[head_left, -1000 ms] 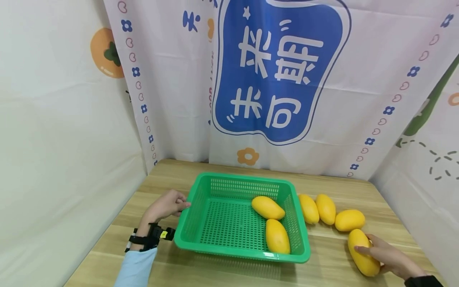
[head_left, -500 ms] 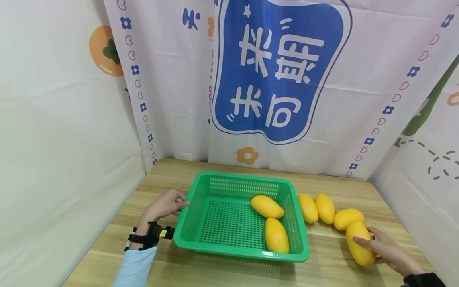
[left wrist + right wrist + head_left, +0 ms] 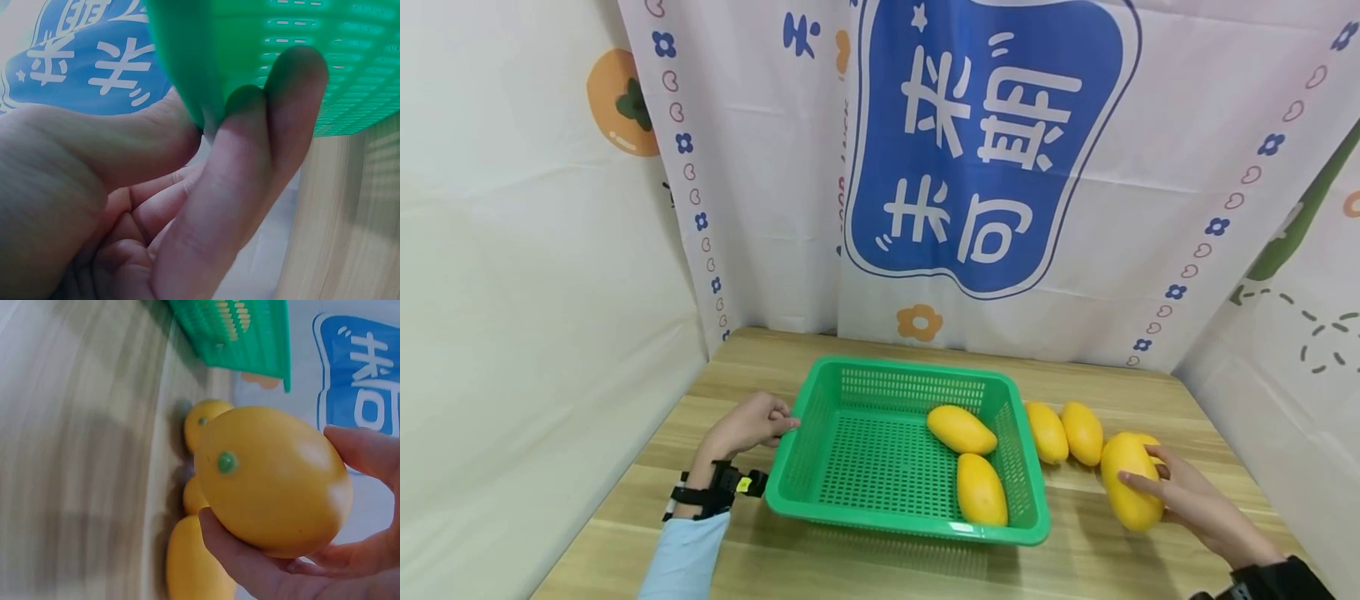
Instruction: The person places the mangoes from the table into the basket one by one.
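Observation:
My right hand (image 3: 1187, 497) grips a yellow mango (image 3: 1126, 483) between thumb and fingers, to the right of the basket. In the right wrist view this mango (image 3: 269, 481) shows a green stem spot and is held up off the wooden surface. My left hand (image 3: 751, 429) pinches the left rim of a green plastic basket (image 3: 887, 522); in the left wrist view the thumb and bent fingers close on the basket's rim (image 3: 194, 69). Two mangoes lie in the basket's right part, one mango (image 3: 961, 429) behind the other mango (image 3: 981, 490).
Right of the basket, a mango (image 3: 1047, 433) and another mango (image 3: 1082, 433) rest on the wooden table (image 3: 760, 567). A further mango (image 3: 1146, 438) is mostly hidden behind the held one. A white printed cloth (image 3: 775, 275) hangs along the table's back edge.
My right hand has lifted the mango from the table and carried it up and to the left, now overlapping the mango behind. My left hand has stayed on the basket rim.

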Demonstrator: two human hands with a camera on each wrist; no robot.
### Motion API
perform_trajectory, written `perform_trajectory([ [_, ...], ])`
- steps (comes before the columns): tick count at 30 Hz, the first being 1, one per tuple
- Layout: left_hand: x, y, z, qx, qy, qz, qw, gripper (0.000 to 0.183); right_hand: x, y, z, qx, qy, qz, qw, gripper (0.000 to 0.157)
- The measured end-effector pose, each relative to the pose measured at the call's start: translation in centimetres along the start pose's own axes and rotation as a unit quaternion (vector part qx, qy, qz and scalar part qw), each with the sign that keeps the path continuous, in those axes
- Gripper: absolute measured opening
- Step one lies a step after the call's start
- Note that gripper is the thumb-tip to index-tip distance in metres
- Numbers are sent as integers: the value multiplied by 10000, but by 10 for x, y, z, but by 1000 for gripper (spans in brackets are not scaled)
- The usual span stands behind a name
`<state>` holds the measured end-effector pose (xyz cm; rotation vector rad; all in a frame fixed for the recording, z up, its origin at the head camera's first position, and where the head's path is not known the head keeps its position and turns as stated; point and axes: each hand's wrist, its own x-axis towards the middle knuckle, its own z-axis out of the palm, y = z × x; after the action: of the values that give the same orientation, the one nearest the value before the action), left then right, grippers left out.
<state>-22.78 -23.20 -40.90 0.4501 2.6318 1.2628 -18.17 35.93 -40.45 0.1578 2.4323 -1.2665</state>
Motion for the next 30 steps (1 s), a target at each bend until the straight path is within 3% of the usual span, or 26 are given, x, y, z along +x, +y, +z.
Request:
perform_trajectory([
  [9,-1,1,0,-13,5,27,10000,42,-6,-29,11,-194,39,-166,9997,93],
  [30,-2,2,0,-113,67,-41,9999,41,-8,-81,48,-170,9,-1179,9929,84],
])
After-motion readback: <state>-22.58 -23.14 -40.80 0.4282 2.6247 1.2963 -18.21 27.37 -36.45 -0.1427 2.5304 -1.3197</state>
